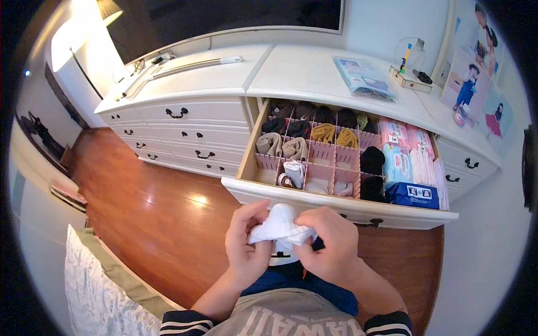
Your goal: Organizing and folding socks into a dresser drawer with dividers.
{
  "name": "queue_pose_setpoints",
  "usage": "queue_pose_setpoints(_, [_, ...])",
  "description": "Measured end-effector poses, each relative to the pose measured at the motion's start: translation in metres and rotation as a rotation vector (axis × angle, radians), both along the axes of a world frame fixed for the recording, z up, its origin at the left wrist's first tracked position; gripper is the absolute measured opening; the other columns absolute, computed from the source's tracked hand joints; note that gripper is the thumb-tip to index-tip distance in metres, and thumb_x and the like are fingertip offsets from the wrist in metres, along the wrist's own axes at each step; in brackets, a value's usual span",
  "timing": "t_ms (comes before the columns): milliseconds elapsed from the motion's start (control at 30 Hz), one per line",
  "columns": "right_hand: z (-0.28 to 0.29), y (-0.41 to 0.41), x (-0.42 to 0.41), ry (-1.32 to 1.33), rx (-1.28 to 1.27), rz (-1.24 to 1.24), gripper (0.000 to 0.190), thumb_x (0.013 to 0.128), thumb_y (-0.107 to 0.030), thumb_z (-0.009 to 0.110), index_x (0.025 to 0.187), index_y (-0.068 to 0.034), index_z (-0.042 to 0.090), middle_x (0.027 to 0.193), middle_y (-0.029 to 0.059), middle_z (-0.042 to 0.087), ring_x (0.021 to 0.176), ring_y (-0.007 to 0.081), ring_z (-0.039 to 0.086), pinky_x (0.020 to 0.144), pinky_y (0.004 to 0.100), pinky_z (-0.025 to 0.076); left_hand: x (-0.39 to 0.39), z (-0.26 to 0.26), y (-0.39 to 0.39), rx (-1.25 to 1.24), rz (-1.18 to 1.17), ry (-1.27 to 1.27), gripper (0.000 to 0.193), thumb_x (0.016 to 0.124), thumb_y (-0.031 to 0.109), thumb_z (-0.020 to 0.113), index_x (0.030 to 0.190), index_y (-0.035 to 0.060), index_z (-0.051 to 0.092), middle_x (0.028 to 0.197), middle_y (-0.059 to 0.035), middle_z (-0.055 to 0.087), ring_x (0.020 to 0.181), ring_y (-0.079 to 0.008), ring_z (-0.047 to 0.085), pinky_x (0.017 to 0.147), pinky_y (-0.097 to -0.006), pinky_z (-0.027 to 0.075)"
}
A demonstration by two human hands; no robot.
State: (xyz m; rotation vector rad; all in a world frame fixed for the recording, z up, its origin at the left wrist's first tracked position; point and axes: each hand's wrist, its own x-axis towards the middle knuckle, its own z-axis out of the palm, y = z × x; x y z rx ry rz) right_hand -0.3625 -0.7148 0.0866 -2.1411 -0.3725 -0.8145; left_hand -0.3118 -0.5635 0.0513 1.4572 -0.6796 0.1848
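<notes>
Between my two hands is a white sock, bunched and partly folded over itself. My left hand grips its left end with thumb and fingers. On the opposite side my right hand pinches the cuff-like edge. Both hands are in front of the open drawer, just short of its front panel. Pink plastic dividers split the drawer into small compartments. Rolled socks fill many of these, among them mustard socks, beige socks, black socks and a white sock in the near row.
Pink and blue packages and a dark blue pack occupy the drawer's right side. On the white dresser top lie a clear plastic pouch and a long slim bar. A bed corner is at lower left, beside the wooden floor.
</notes>
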Motion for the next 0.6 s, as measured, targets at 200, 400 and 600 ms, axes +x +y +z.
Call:
queue_pose_setpoints(200, [-0.032,-0.008,-0.008,0.705,1.208,0.500,0.009,0.082,-0.006,0.058,0.089,0.000,0.057,0.085,0.0078,0.063,0.071,0.0127,0.060,0.064,0.0255,0.049,0.001,-0.003,0.012,-0.598,-0.626,0.866,0.042,0.079,-0.009,0.052,0.118,0.0027,0.042,0.082,-0.0065,0.057,0.078,-0.0160,0.058,0.071,-0.0275,0.048])
queue_pose_setpoints(400, [-0.132,0.010,-0.014,0.550,1.999,0.874,0.046,0.091,-0.043,0.041,0.109,-0.001,0.048,0.101,0.0113,0.060,0.089,0.0169,0.060,0.081,0.0304,0.047,0.001,0.000,0.004,-0.748,-0.584,1.194,0.025,0.080,0.000,0.055,0.103,0.0019,0.050,0.086,-0.0112,0.060,0.079,-0.0189,0.060,0.069,-0.0301,0.050])
queue_pose_setpoints(600, [-0.083,-0.009,-0.014,0.951,1.611,0.925,0.065,0.086,-0.039,0.056,0.133,0.000,0.033,0.122,0.0173,0.050,0.112,0.0273,0.051,0.094,0.0387,0.043,-0.005,0.000,0.034,-0.163,-0.404,0.802,0.016,0.077,0.005,0.062,0.090,-0.0021,0.058,0.089,-0.0082,0.061,0.081,-0.0141,0.058,0.074,-0.0260,0.047])
